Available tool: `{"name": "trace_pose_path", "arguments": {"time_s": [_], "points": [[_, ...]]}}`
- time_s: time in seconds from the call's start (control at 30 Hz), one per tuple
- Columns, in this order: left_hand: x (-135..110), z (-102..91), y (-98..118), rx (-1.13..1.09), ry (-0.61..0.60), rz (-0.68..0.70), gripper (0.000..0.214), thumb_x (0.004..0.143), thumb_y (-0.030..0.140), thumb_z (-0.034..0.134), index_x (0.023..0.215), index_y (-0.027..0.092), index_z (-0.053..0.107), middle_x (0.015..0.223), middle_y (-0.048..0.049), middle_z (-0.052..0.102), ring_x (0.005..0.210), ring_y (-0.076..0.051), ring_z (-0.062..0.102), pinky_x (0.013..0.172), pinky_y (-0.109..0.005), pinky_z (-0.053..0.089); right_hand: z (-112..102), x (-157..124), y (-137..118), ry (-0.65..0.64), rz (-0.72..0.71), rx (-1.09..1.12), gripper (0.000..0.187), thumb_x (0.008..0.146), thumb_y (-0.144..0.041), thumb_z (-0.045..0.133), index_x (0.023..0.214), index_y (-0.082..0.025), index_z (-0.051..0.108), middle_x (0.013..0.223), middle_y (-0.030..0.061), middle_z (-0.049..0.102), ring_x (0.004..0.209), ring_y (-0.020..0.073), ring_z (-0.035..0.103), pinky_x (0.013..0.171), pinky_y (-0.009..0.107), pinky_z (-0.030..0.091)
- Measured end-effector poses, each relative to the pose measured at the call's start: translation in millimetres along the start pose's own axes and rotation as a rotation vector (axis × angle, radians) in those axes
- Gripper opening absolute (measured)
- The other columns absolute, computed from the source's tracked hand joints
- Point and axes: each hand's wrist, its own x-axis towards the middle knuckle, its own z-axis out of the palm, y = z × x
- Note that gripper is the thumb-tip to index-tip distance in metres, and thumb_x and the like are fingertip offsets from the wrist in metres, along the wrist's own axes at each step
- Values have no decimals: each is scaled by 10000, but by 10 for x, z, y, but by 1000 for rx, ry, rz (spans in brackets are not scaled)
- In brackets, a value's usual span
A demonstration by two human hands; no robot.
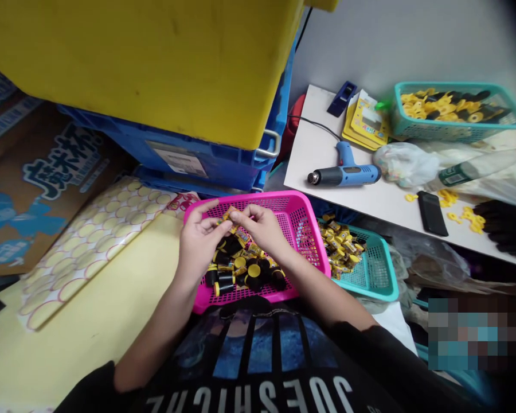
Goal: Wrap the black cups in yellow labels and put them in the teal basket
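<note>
My left hand (202, 234) and my right hand (263, 227) meet above a pink mesh basket (316, 241). Between their fingertips is a small yellow printed piece (229, 214), pinched from both sides; its exact kind is too small to make out. Below, inside the basket, lie several small black cylinders with yellow ends (253, 271), mixed with yellow printed pieces. To the right of my right forearm, a teal basket (387, 269) holds a heap of yellow printed pieces (339, 246).
Stacked blue crates (223, 163) and a yellow bin (155, 74) rise ahead. On the white table (301, 155) lie a blue heat gun (348, 172), a black phone (432, 213) and a teal basket of yellow and black parts (451, 135). Yellow sticker sheets (107, 310) spread at left.
</note>
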Motion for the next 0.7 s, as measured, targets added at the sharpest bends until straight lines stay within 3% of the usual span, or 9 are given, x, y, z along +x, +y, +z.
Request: {"name": "trace_pose_path", "arguments": {"time_s": [0.1,0.17,0.27,0.33,0.47,0.53,0.6,0.7], "points": [[81,-70,35,18,124,45,390,687,273,771,1039,188,625,676,25,680,598,-119,657,657,-253,555,27,203,131,-2,-49,-172,421,974,-450,395,741,-180,620,743,17,662,712,145,595,701,274,452],[111,-144,38,52,229,78,256,695,278,762,896,170,648,669,14,686,581,-122,655,636,-257,559,31,359,289,-70,-95,-502,422,1017,-365,295,912,-170,654,906,64,698,835,175,625,773,298,461],[127,-278,10,86,311,61,215,690,295,770,830,153,688,697,-3,710,594,-126,658,642,-263,561,58,542,555,-299,-168,-933,233,956,-215,457,1052,-156,662,1073,113,689,1002,233,607,864,333,448],[123,-357,-25,90,313,30,249,684,327,780,853,152,724,757,-20,736,623,-132,666,661,-268,563,96,602,698,-417,-214,-1001,254,907,-136,501,1105,-152,659,1175,138,655,1095,264,567,920,365,431],[93,-458,-99,89,297,-31,287,689,374,776,880,161,759,800,-35,755,665,-163,686,682,-292,569,106,600,792,-493,-248,-1037,328,879,-92,485,1175,-100,627,1242,195,596,1164,297,513,985,429,407],[74,-484,-129,96,292,-50,294,696,382,770,891,162,765,803,-41,762,691,-182,696,687,-302,570,29,551,736,-467,-225,-970,342,846,-102,542,1179,-85,618,1192,187,606,1137,276,534,994,410,418],[58,-496,-152,104,276,-64,301,700,392,767,892,160,768,795,-46,765,701,-193,699,688,-308,569,-96,462,625,-382,-177,-753,376,815,-125,604,1190,-95,597,1152,157,615,1098,239,566,986,380,442],[46,-484,-167,109,208,-75,304,705,409,762,880,160,771,742,-42,760,665,-187,691,676,-307,564,-293,268,407,-261,-106,-252,427,778,-230,694,1174,-157,554,1120,99,620,1025,196,610,896,342,502]]}}
